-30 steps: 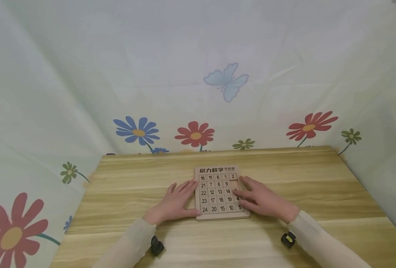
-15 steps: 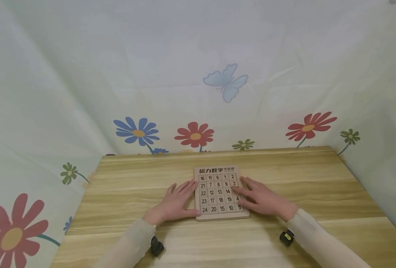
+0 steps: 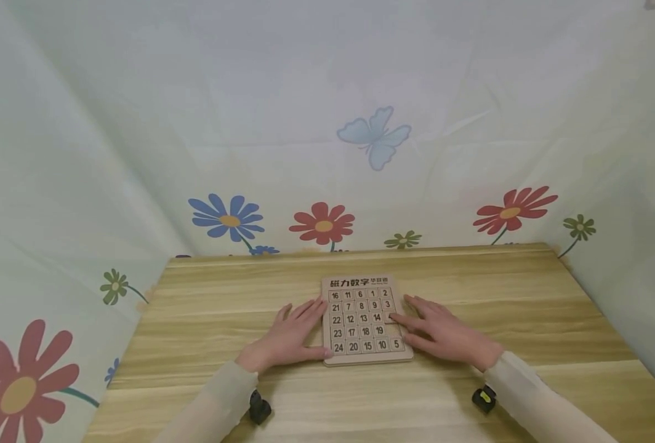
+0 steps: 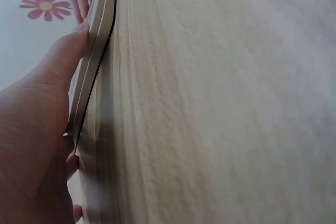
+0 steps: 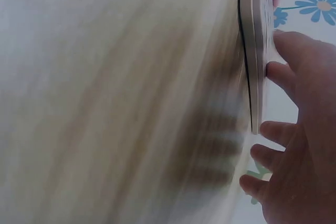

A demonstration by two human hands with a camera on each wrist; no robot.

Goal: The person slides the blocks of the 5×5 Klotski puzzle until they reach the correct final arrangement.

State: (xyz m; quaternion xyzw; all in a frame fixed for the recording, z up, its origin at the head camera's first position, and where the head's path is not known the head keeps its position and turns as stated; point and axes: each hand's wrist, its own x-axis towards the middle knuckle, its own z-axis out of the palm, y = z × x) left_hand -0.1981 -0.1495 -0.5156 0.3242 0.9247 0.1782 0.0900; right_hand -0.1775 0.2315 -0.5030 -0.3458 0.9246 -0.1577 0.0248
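Your left hand (image 3: 289,337) is relaxed and grips nothing: in the head view its extended fingers touch the board's left edge, thumb at the near-left corner. Your right hand (image 3: 441,329) is loosely spread, also without a grip, its index fingertip (image 3: 396,317) on a partly covered tile (image 3: 388,320) just below 3 (image 3: 387,304). The board (image 3: 372,358) lies flat on the table (image 3: 327,406) between your hands. Its frame holds rows of numbered tiles (image 3: 364,318), with a gap (image 3: 393,331) right of 19 (image 3: 380,330) and above 5 (image 3: 396,344).

In the left wrist view, your thumb tip rests on the board's rim, other fingers beside its edge.

In the right wrist view, your thumb and index finger reach over the board; the remaining fingers spread just beside it.
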